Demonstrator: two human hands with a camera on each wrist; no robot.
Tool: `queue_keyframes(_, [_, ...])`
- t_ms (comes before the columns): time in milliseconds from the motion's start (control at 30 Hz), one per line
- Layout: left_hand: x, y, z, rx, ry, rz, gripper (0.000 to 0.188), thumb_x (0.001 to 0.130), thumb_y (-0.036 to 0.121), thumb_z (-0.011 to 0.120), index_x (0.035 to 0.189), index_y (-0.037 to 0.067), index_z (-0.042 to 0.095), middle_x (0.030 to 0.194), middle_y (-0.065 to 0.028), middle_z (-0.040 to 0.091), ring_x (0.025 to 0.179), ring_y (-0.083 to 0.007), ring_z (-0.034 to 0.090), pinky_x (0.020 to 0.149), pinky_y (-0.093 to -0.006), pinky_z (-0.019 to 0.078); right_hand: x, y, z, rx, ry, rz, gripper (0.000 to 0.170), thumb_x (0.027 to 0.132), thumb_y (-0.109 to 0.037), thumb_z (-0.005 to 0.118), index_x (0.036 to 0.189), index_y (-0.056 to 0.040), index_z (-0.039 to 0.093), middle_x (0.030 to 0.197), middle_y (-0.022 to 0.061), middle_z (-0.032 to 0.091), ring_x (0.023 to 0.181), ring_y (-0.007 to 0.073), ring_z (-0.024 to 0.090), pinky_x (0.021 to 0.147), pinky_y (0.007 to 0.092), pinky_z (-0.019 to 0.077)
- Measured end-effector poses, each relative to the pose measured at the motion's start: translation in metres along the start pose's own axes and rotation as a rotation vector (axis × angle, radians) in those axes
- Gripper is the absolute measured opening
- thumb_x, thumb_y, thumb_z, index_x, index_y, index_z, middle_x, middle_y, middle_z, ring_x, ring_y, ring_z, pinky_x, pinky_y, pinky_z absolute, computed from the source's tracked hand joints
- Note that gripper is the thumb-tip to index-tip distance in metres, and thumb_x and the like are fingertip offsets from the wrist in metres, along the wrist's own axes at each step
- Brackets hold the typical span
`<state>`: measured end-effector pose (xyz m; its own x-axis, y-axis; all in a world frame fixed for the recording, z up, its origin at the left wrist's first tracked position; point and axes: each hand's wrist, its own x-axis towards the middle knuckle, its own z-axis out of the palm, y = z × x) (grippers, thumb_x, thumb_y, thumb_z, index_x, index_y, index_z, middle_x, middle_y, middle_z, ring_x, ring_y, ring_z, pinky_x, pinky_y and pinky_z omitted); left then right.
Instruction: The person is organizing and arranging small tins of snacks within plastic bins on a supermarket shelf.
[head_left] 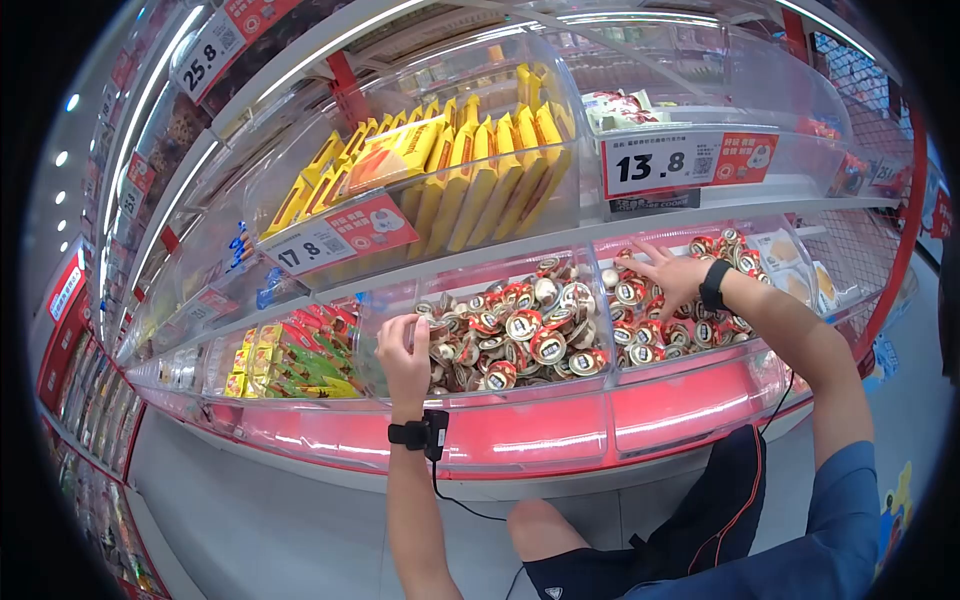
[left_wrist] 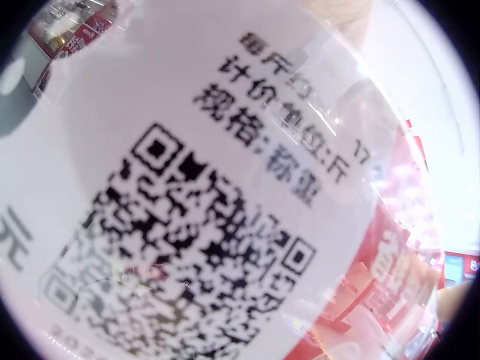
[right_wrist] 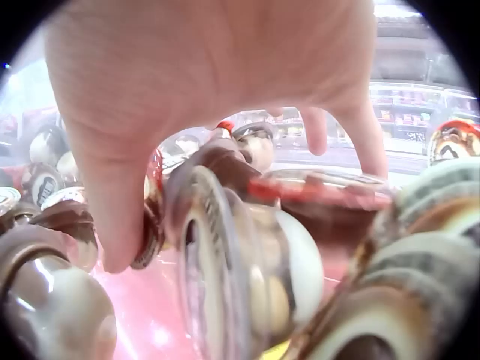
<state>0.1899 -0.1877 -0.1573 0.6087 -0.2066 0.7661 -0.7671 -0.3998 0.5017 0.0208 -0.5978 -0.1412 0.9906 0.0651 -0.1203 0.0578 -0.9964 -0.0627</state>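
Note:
My right hand (head_left: 676,279) reaches into the right compartment of a clear bin, fingers spread over small round lidded snack cups (head_left: 645,354). In the right wrist view the thumb (right_wrist: 120,217) points down among them, and one tilted clear cup (right_wrist: 277,262) lies below the palm. No cup is pinched between thumb and fingers. At the left end of the neighbouring compartment, heaped with similar cups (head_left: 523,325), my left hand (head_left: 403,355) rests at the clear wall with loosely bent fingers. A price label with a QR code (left_wrist: 187,240) fills most of the left wrist view, hiding the fingers.
Above, a clear bin holds yellow packets (head_left: 470,180) behind a price sign (head_left: 345,235). Another price sign (head_left: 690,163) hangs at the upper right. Green and red packets (head_left: 310,355) lie left of the left hand. A red post and mesh (head_left: 890,270) stand at the right.

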Motion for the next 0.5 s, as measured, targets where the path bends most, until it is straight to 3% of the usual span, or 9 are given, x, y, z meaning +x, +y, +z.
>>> queue_keyframes(67, [0.000, 0.005, -0.002, -0.009, -0.006, -0.014, 0.024, 0.089, 0.025, 0.058, 0.092, 0.002, 0.064, 0.095, -0.0116, 0.062, 0.092, -0.0284, 0.057, 0.081, -0.0387, 0.0432, 0.016, 0.000, 0.007, -0.043, 0.011, -0.068, 0.119, 0.055, -0.036, 0.086, 0.149, -0.0293, 0.013, 0.151, 0.0266, 0.008, 0.130, 0.0530, 0.027, 0.099, 0.0556, 0.0414])
queue_keyframes(167, [-0.001, 0.003, -0.002, -0.005, 0.007, -0.034, 0.025, 0.089, 0.025, 0.058, 0.090, 0.000, 0.064, 0.094, -0.0122, 0.062, 0.092, -0.0287, 0.057, 0.081, -0.0388, 0.0432, 0.029, -0.015, 0.008, -0.109, 0.003, -0.096, 0.114, 0.056, -0.031, 0.085, 0.148, -0.0246, 0.018, 0.150, 0.0239, 0.013, 0.130, 0.0502, 0.028, 0.100, 0.0531, 0.0413])
queue_keyframes(333, [0.000, 0.002, -0.002, -0.012, -0.023, -0.053, 0.027, 0.089, 0.025, 0.058, 0.089, -0.001, 0.064, 0.092, -0.0132, 0.063, 0.090, -0.0294, 0.058, 0.081, -0.0384, 0.0434, 0.031, -0.017, 0.005, -0.018, 0.013, -0.101, 0.099, 0.056, -0.034, 0.085, 0.140, -0.0236, 0.032, 0.131, 0.0202, 0.042, 0.115, 0.0454, 0.043, 0.093, 0.0539, 0.0447])
queue_keyframes(500, [0.000, 0.003, -0.002, -0.007, -0.037, -0.053, 0.027, 0.088, 0.025, 0.058, 0.088, -0.002, 0.064, 0.091, -0.0131, 0.063, 0.089, -0.0292, 0.058, 0.080, -0.0381, 0.0435, 0.041, -0.019, 0.004, -0.073, -0.079, -0.044, 0.097, 0.056, -0.031, 0.085, 0.138, -0.0240, 0.034, 0.133, 0.0203, 0.040, 0.117, 0.0473, 0.041, 0.094, 0.0544, 0.0440])
